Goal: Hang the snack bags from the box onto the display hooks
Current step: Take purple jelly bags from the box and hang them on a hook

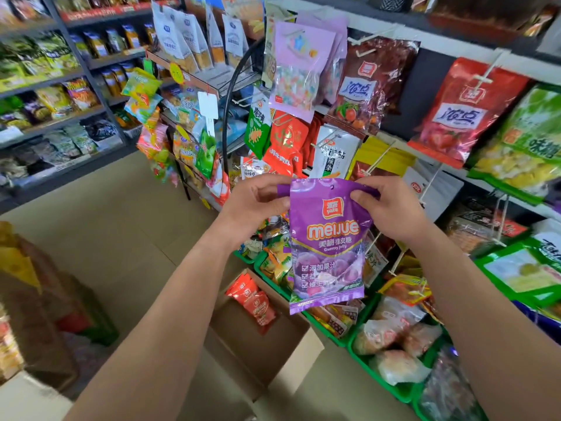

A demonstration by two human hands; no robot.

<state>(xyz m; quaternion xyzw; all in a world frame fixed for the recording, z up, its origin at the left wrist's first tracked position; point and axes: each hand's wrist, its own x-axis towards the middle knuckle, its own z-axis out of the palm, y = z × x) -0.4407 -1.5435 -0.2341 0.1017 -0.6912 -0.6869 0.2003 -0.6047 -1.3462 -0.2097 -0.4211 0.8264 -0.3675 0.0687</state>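
We hold a purple Meijue gummy jelly bag (328, 244) upright in front of us, gripped by its top edge with both hands. Our left hand (258, 205) pinches the upper left corner, thumb in front and fingers curled behind; our right hand (391, 208) is clamped on the upper right corner, folding that corner slightly forward. The small hang hole (332, 187) at the top centre of the bag sits between our two hands, clear of any hook.

The bag hangs in the air ahead of the display wall, well above the open cardboard box (273, 354) on the floor below. Inside the box we see red snack bags (255, 302) leaning against its far left corner.

Behind the purple bag, white display hooks (381, 159) stick out from the wall, most carrying packets: a red strawberry bag (464, 117) to the upper right, a dark red bag (370, 83) beside it, and a pale lilac candy bag (300, 68) higher up. Green bins (364, 350) full of loose packets run along the floor at lower right, just beside the box.
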